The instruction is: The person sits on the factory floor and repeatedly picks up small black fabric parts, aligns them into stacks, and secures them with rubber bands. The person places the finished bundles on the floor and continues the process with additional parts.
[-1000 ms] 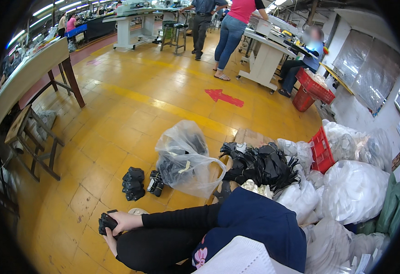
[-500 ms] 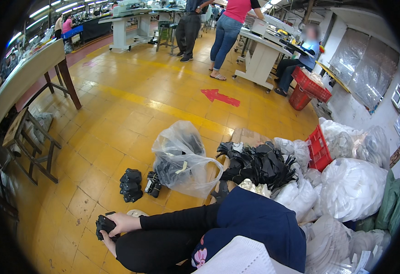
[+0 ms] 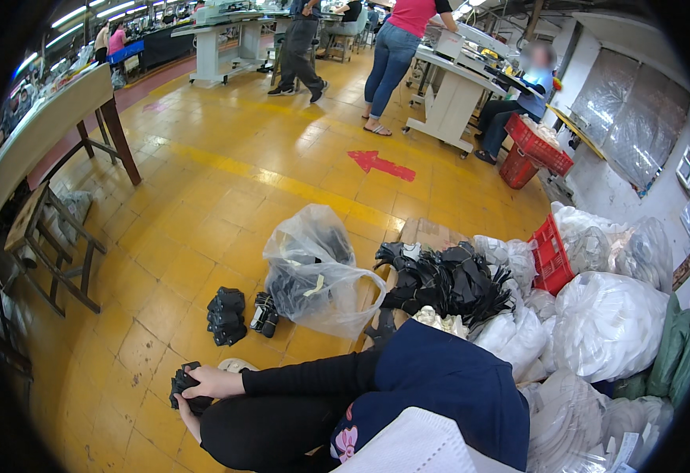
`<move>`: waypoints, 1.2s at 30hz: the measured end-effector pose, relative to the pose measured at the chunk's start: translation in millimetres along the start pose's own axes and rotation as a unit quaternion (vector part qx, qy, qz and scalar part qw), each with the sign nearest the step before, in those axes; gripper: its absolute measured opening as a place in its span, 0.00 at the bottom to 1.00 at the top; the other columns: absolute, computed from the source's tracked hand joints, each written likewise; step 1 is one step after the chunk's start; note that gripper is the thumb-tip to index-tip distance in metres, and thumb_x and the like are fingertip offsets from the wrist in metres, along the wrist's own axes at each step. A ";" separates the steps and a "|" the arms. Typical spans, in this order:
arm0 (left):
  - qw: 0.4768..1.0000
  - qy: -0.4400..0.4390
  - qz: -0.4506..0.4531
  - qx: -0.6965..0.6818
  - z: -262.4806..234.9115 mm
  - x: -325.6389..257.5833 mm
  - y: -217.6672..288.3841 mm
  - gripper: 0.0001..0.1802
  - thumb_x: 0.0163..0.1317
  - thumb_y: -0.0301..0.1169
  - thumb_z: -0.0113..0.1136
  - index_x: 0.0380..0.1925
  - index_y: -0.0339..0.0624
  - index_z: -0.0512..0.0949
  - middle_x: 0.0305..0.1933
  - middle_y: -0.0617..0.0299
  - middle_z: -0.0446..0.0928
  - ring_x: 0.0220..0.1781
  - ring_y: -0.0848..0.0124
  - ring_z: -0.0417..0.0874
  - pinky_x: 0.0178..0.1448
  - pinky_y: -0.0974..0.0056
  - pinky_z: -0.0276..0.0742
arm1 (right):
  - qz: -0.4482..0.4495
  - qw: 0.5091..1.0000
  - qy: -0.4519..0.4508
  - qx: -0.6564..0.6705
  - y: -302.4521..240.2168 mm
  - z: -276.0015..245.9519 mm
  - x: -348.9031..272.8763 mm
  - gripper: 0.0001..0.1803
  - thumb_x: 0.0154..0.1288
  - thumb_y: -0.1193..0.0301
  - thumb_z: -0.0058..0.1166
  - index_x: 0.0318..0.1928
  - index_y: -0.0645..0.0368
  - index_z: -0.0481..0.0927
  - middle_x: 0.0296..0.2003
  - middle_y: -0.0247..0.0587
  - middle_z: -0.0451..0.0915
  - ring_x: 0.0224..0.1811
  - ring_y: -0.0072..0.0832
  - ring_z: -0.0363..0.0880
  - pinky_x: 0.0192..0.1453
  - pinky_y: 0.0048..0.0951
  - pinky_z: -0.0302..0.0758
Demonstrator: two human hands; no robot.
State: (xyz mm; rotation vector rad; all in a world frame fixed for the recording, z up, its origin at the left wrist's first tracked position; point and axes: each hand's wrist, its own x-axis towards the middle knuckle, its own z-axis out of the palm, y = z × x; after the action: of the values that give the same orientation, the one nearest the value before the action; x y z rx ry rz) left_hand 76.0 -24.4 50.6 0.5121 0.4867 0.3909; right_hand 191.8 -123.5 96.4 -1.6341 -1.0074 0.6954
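Observation:
At the lower left, both my hands hold a small bundle of black fabric pieces (image 3: 181, 384). My right hand (image 3: 212, 383), at the end of a black sleeve, closes over the bundle's right side. My left hand (image 3: 190, 418) grips it from below, partly hidden behind the black-clothed shape in front of it. Just beyond, two more bundles lie on the yellow tiled floor: a stacked black bundle (image 3: 226, 317) and a tied black bundle with a pale label (image 3: 264, 314). Beside them stands a clear plastic bag (image 3: 337, 303) with black pieces inside.
A heap of black pieces (image 3: 455, 284) lies right of the bag. White sacks (image 3: 609, 327) and a red crate (image 3: 550, 256) crowd the right side. A wooden stool (image 3: 53, 244) and table (image 3: 53, 118) stand left. People work at machines farther back.
The bundle has tilted slightly in my hands, which stay almost in place. In the background, the person in dark trousers has shifted from standing to a wide stride.

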 end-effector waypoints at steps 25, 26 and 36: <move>0.993 0.016 0.050 0.101 11.1 -5.7 1.1 0.36 0.66 0.56 0.52 0.62 0.38 0.67 0.59 0.55 0.73 0.59 0.65 0.75 0.63 0.61 0.70 | 0.005 0.998 0.034 0.058 -11.8 -6.0 -7.1 0.24 0.50 0.56 0.65 0.36 0.66 0.82 0.30 0.57 0.82 0.34 0.44 0.83 0.42 0.37 0.75; 0.991 0.024 0.055 0.116 11.7 -7.1 1.7 0.36 0.66 0.56 0.53 0.62 0.38 0.67 0.59 0.55 0.73 0.59 0.66 0.75 0.63 0.61 0.70 | 0.002 0.997 0.036 0.062 -10.7 -5.9 -6.5 0.24 0.51 0.56 0.65 0.36 0.67 0.82 0.30 0.55 0.82 0.33 0.43 0.82 0.41 0.36 0.75; 0.994 0.056 0.026 0.092 19.2 -11.6 -1.2 0.39 0.65 0.58 0.52 0.64 0.38 0.64 0.62 0.53 0.70 0.61 0.64 0.73 0.66 0.61 0.67 | -0.009 0.995 0.102 -0.007 1.5 -1.5 -3.0 0.25 0.52 0.55 0.63 0.37 0.68 0.82 0.30 0.56 0.82 0.32 0.45 0.81 0.38 0.36 0.74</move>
State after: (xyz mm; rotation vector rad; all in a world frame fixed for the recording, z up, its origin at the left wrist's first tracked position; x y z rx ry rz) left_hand 77.0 -37.9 68.5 0.6843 0.6233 0.4278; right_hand 192.1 -127.0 95.2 -1.6677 -0.8794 0.4981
